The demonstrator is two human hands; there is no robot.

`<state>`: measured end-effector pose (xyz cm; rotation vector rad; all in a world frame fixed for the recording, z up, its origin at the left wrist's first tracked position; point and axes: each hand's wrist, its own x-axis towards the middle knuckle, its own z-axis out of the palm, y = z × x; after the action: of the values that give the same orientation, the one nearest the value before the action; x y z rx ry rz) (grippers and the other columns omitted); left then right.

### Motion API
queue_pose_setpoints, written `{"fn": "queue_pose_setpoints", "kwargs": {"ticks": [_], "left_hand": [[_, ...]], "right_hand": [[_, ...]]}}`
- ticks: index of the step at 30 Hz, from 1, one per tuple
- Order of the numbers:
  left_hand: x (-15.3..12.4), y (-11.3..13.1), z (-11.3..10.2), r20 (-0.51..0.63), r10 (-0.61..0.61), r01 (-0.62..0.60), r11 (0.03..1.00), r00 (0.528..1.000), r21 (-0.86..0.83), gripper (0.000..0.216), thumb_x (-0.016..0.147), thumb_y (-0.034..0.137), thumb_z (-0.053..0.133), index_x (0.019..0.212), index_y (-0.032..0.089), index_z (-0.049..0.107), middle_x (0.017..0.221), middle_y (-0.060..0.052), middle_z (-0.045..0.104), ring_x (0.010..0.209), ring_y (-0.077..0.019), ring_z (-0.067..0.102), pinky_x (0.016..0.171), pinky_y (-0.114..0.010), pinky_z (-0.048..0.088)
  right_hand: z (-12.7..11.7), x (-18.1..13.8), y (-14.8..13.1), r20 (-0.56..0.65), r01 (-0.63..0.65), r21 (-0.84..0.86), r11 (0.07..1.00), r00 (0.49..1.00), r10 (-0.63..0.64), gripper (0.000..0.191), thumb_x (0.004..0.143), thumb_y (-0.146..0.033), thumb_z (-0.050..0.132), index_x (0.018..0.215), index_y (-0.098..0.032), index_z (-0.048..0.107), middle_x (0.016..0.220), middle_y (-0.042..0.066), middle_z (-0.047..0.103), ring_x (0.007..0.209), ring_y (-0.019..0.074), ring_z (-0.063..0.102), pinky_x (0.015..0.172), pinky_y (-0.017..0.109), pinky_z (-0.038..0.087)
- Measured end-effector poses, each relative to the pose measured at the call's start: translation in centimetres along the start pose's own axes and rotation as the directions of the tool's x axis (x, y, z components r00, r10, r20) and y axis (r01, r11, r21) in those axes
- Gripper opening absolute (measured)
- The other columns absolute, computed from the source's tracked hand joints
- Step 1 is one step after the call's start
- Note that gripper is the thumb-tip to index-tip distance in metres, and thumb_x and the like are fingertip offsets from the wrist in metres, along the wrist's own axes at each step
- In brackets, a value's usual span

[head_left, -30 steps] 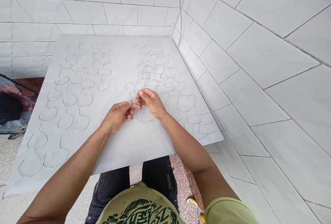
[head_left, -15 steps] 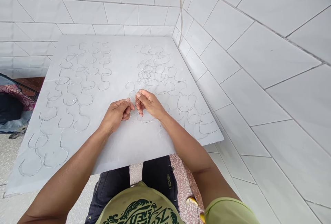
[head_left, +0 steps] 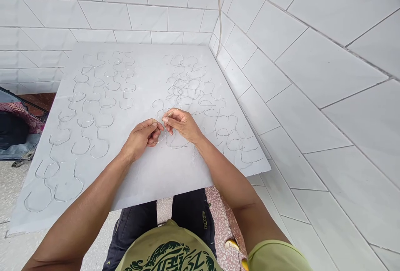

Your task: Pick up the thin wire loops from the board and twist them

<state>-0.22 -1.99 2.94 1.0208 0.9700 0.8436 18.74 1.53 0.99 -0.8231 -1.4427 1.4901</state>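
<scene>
My left hand [head_left: 142, 137] and my right hand [head_left: 183, 124] meet over the middle of a white board [head_left: 143, 166] that rests on my lap. Both pinch one thin bent wire piece [head_left: 163, 135], with the fingertips almost touching. Right behind my right hand lies a dense heap of curved wire pieces [head_left: 193, 91]. To the left of my left hand, more bent wire shapes [head_left: 90, 108] lie spread in rows.
White tiled walls close in behind and on the right of the board. A thin cord [head_left: 218, 12] hangs down in the corner. On the floor at the far left sit a dark bag and some cloth [head_left: 15, 133].
The hands stayed together at the same spot. My right hand's fingers shifted slightly on the wire, and the view drifted a little.
</scene>
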Motion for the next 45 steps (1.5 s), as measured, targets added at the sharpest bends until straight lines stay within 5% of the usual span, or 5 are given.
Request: {"fn": "queue_pose_setpoints", "kwargs": {"ticks": [13,28,36,45], "left_hand": [[-0.1,0.0,-0.1,0.025,0.037,-0.038,0.999,0.999,0.031,0.031,0.086,0.041,0.075,0.073,0.019,0.057,0.059,0.006,0.031,0.050,-0.0068,0.023,0.051,-0.027,0.015],[-0.2,-0.4,0.2,0.017,-0.055,0.057,0.970,0.998,-0.235,0.025,0.081,0.034,0.079,0.078,0.016,0.062,0.060,0.007,0.028,0.049,-0.0048,0.018,0.045,-0.023,0.010],[-0.4,0.2,-0.8,0.036,-0.032,0.039,0.976,0.999,-0.215,0.022,0.084,0.032,0.078,0.080,0.015,0.063,0.058,0.007,0.031,0.048,-0.0039,0.020,0.044,-0.020,0.014],[-0.6,0.5,-0.5,0.127,-0.022,0.040,0.989,0.992,-0.142,0.025,0.085,0.034,0.077,0.077,0.016,0.061,0.055,0.008,0.032,0.048,-0.0044,0.020,0.045,-0.020,0.015]], "right_hand": [[0.1,-0.2,-0.3,0.042,0.011,-0.049,0.999,0.999,-0.009,0.032,0.084,-0.051,0.076,0.092,-0.021,0.071,0.076,0.001,0.066,0.065,0.0133,0.058,0.058,0.028,0.050],[0.0,-0.8,-0.5,-0.022,0.159,-0.261,0.952,0.985,-0.171,0.024,0.087,-0.047,0.074,0.080,-0.024,0.075,0.080,0.003,0.068,0.071,0.0159,0.061,0.067,0.033,0.051],[-0.6,-0.8,-0.8,-0.013,0.183,-0.149,0.972,0.982,-0.187,0.024,0.088,-0.046,0.074,0.089,-0.022,0.080,0.083,0.004,0.073,0.072,0.0162,0.066,0.064,0.031,0.054],[-1.9,-0.4,-1.0,0.186,0.062,0.067,0.996,0.980,-0.074,0.028,0.094,-0.042,0.071,0.095,-0.016,0.081,0.081,0.007,0.075,0.070,0.0170,0.070,0.060,0.030,0.053]]}}
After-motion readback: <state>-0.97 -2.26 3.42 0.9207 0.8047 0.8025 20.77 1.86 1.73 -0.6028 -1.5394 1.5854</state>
